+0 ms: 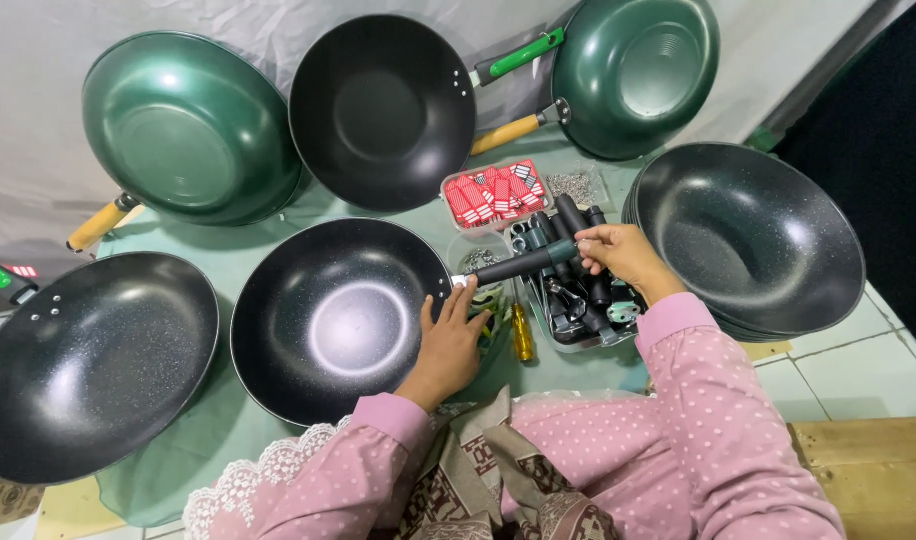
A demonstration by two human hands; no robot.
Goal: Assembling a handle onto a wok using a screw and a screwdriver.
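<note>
Left hand (448,345) lies spread on the right rim of the nearest black pan (333,318). Right hand (618,255) pinches a dark handle (518,265) held against that rim. Just beyond, a tray of handles (578,300) crowds the rim. Little free green cloth (208,420). Three other black pans lie open-side up, one of them topping a stack at right; two green pans show their undersides.

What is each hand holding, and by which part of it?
The right hand grips the dark handle at its outer end. The left hand rests on the rim of the black wok, beside the handle joint.
</note>
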